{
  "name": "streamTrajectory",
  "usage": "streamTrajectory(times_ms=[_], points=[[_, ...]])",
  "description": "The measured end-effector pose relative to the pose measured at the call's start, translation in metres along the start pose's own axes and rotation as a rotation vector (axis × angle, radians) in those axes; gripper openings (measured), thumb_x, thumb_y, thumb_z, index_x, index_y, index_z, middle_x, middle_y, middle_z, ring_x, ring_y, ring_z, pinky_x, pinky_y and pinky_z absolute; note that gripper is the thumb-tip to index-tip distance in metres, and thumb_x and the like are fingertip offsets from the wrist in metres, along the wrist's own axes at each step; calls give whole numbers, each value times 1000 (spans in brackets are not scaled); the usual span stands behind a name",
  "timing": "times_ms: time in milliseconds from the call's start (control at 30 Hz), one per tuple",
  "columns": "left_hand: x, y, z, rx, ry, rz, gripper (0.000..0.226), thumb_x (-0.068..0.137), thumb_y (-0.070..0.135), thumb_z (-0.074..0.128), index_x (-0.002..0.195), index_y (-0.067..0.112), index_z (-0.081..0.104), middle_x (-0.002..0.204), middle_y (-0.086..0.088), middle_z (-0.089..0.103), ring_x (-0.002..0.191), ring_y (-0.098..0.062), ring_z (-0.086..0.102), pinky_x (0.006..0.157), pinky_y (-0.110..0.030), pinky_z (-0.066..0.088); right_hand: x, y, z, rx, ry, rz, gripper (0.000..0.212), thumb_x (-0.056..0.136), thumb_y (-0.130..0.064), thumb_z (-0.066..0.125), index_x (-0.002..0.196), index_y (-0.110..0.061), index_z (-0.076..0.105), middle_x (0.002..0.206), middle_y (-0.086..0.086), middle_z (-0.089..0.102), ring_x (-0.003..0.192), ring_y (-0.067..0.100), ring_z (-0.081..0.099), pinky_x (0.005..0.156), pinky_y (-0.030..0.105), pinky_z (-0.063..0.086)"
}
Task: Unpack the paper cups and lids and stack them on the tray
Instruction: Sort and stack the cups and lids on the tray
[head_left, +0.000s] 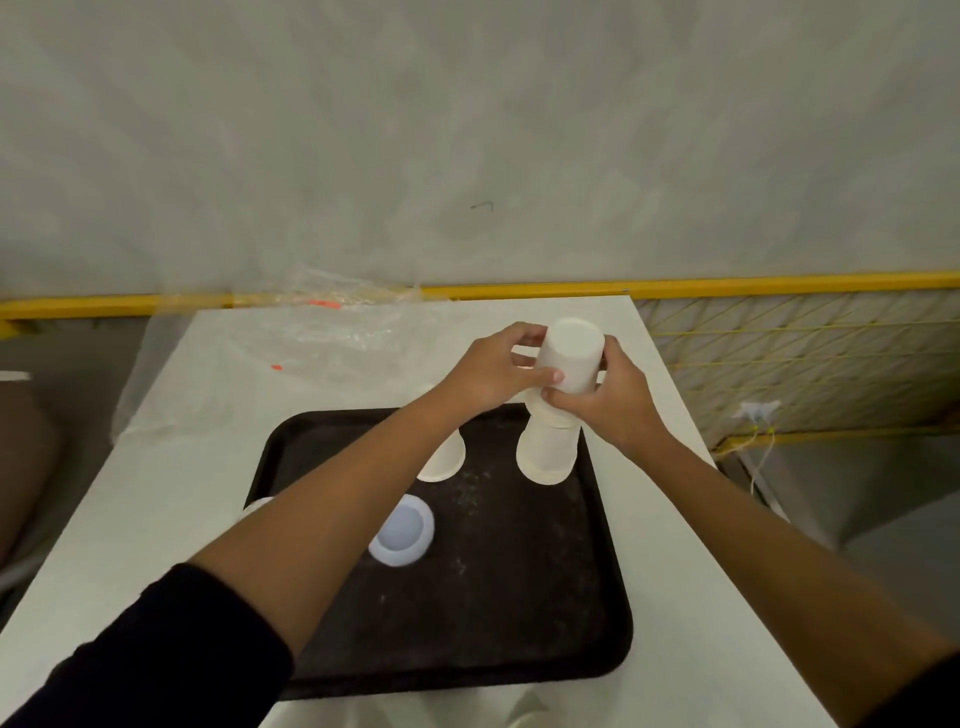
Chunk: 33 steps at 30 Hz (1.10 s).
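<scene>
A black tray (519, 597) lies on the white table. At its far right an upside-down stack of white paper cups (548, 452) stands. Both hands grip the top cup (569, 356) of that stack, my left hand (493, 371) on its left side and my right hand (608, 402) on its right. Another upside-down cup (444, 460) stands to the left, partly hidden by my left forearm. A white lid (402, 530) lies on the tray near the middle. Something white (254, 506) shows at the tray's left edge, mostly hidden.
Crumpled clear plastic wrapping (332, 332) lies at the table's far left. A yellow rail (727, 286) and yellow mesh (805, 358) run behind and to the right of the table. White packaging (524, 712) shows at the near edge.
</scene>
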<state>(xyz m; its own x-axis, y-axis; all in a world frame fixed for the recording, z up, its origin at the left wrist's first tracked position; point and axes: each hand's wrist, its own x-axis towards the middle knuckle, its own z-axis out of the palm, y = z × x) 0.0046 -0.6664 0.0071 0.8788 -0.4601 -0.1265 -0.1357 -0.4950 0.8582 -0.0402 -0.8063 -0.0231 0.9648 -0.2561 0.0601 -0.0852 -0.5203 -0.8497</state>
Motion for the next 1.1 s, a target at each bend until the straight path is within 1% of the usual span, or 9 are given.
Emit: streamTrajectory(times_ms=[100, 233, 433, 533, 633, 700, 867, 1000, 1100], points=[[3, -12, 8, 41, -42, -64, 58, 85, 23, 66, 137, 19, 40, 138, 2, 50, 114, -17, 57, 92, -24, 39, 4, 19, 10, -10, -20, 27, 73, 71, -27, 78, 131, -11, 39, 127, 6, 52, 103, 16, 49, 85, 29, 44], [0, -22, 16, 39, -59, -135, 50, 89, 21, 60, 136, 22, 41, 136, 3, 50, 115, -16, 56, 91, -21, 38, 0, 42, 24, -54, -81, 89, 77, 68, -26, 80, 131, -12, 38, 128, 6, 52, 112, 23, 51, 92, 36, 45], [-14, -25, 18, 68, -67, -163, 47, 90, 23, 58, 135, 21, 43, 136, 0, 50, 116, -17, 54, 93, -21, 37, -12, 59, 35, -24, -142, 169, 79, 68, -20, 80, 132, -11, 35, 129, 6, 50, 117, 24, 50, 97, 38, 45], [-26, -25, 12, 88, -48, -162, 44, 90, 23, 57, 132, 22, 46, 134, 0, 52, 117, -19, 53, 96, -25, 38, -17, 58, 33, 3, -146, 175, 87, 69, -19, 80, 138, -14, 27, 134, 6, 45, 124, 26, 46, 101, 40, 41], [-43, -26, 0, 105, -26, -153, 39, 91, 24, 56, 129, 25, 48, 130, 3, 54, 113, -16, 54, 91, -22, 36, -24, 46, 24, 16, -112, 149, 96, 70, -21, 79, 144, -17, 17, 142, 8, 39, 129, 26, 40, 106, 41, 35], [-57, -27, -9, 103, -12, -138, 36, 91, 24, 56, 126, 26, 50, 126, 4, 56, 108, -14, 54, 90, -22, 35, -31, 34, 17, 14, -70, 119, 97, 71, -23, 79, 144, -18, 16, 145, 7, 35, 132, 25, 37, 108, 39, 33], [-103, -30, -36, 98, 19, -81, 24, 91, 25, 55, 114, 32, 54, 111, 10, 58, 104, -15, 56, 98, -33, 43, -61, -8, 0, 19, 11, 16, 89, 73, -26, 77, 143, -19, 22, 145, 6, 34, 130, 21, 37, 104, 32, 34], [-148, -36, -62, 105, 28, -44, 19, 91, 25, 55, 108, 33, 56, 107, 9, 59, 103, -14, 57, 97, -30, 44, -93, -42, 0, -9, 6, -56, 81, 75, -29, 74, 141, -19, 28, 142, 6, 38, 127, 19, 40, 97, 25, 32], [-188, -48, -83, 81, 24, -48, 20, 91, 26, 56, 109, 32, 59, 111, 7, 64, 106, -13, 58, 97, -30, 44, -122, -68, 11, -5, 2, -89, 74, 76, -29, 73, 138, -19, 34, 139, 4, 42, 126, 18, 43, 99, 24, 32]])
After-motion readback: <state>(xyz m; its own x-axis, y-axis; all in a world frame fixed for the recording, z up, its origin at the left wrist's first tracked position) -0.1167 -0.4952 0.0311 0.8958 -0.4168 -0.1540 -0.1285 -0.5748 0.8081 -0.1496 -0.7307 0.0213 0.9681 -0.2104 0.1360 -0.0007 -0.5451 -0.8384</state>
